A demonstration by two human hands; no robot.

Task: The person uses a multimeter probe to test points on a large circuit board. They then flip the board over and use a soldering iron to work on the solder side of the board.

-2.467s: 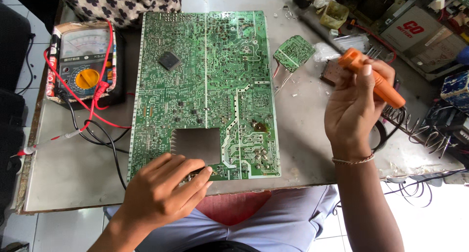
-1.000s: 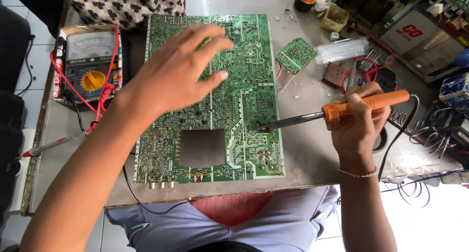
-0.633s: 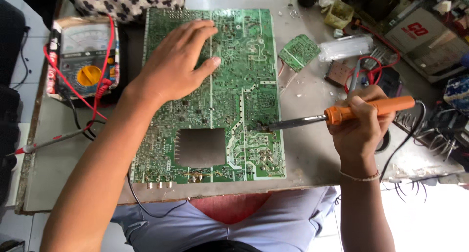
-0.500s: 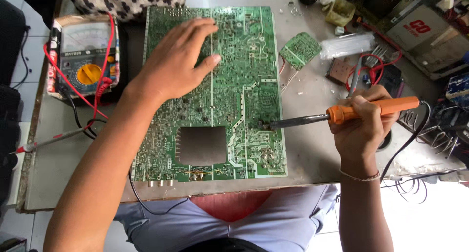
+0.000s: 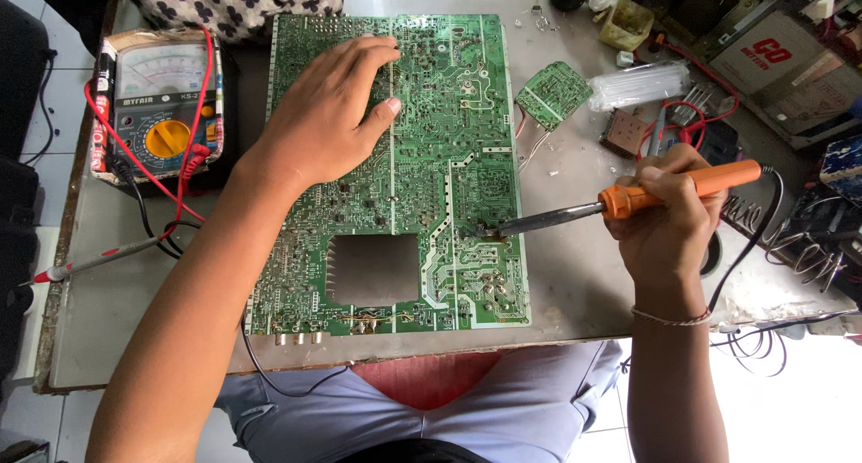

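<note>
My left hand [image 5: 328, 122] lies flat, fingers spread open, on the green circuit board [image 5: 449, 158] covering the tabletop [image 5: 575, 274]. My right hand [image 5: 669, 225] grips the orange soldering iron [image 5: 664, 192], its tip touching the board's right side.

Left hand [image 5: 332, 113] lies flat, fingers spread; right hand [image 5: 669, 225] seemingly fisted.

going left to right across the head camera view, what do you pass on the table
Red probe → multimeter → left hand on the large green circuit board → small green board → right hand holding the orange soldering iron.
</note>
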